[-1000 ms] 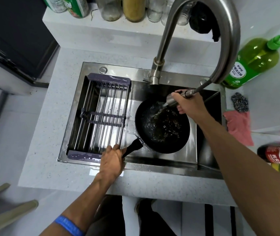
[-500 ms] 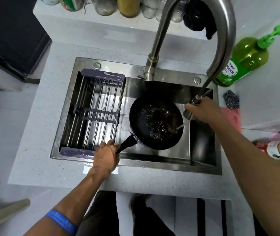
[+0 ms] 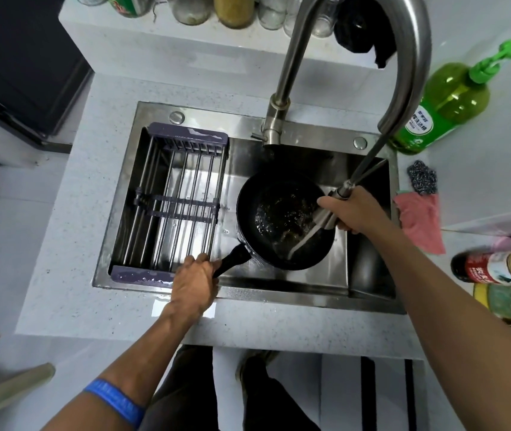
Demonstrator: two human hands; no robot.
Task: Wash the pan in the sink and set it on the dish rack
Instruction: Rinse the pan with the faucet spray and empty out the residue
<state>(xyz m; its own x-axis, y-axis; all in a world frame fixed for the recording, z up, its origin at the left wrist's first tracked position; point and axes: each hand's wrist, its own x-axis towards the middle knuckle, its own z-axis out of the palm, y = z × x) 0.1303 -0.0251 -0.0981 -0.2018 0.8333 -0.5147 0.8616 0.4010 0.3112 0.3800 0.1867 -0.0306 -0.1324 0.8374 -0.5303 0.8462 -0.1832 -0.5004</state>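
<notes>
I see the black pan [image 3: 285, 220] sitting in the stainless sink [image 3: 313, 289], right of the purple dish rack [image 3: 182, 200] that spans the sink's left side. Left hand [image 3: 193, 283] is wrapped around the pan handle [image 3: 232, 259] at the sink's front edge. Right hand [image 3: 355, 209] grips the pull-out sprayer head [image 3: 325, 217], hose running up to the faucet [image 3: 372, 42]. Water stream hits the pan interior, pooling there. Green soap bottle [image 3: 447, 104], steel scrubber [image 3: 422, 177] and pink cloth [image 3: 420, 222] on the counter, right of the sink.
</notes>
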